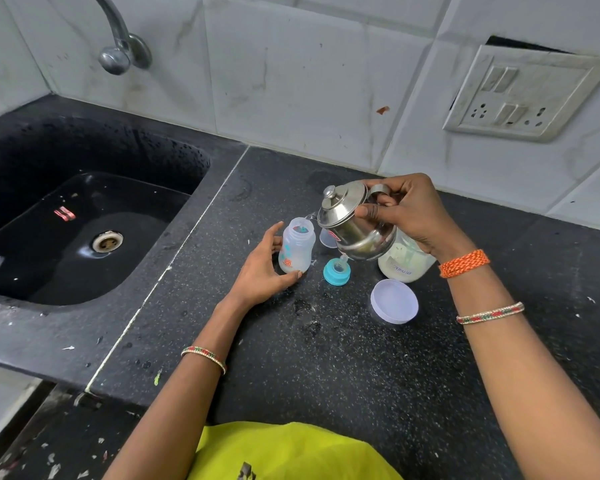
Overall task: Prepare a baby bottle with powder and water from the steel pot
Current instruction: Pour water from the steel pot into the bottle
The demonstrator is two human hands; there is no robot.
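The right hand (409,216) grips the handle of the lidded, shiny steel pot (354,223), tilting its spout over the mouth of the small translucent plastic baby bottle (297,249). The left hand (265,271) cups that bottle loosely, fingers spread around its side, on the speckled black stone counter (326,358). Just beside the bottle stands the teal nipple cap (336,270); behind the pot sits the open powder jar (407,261).

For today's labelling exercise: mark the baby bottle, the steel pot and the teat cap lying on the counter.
baby bottle (296,252): head view, on its clear printed body.
steel pot (352,233): head view, on its shiny side wall below the lid.
teat cap (336,271): head view, on its blue ring.
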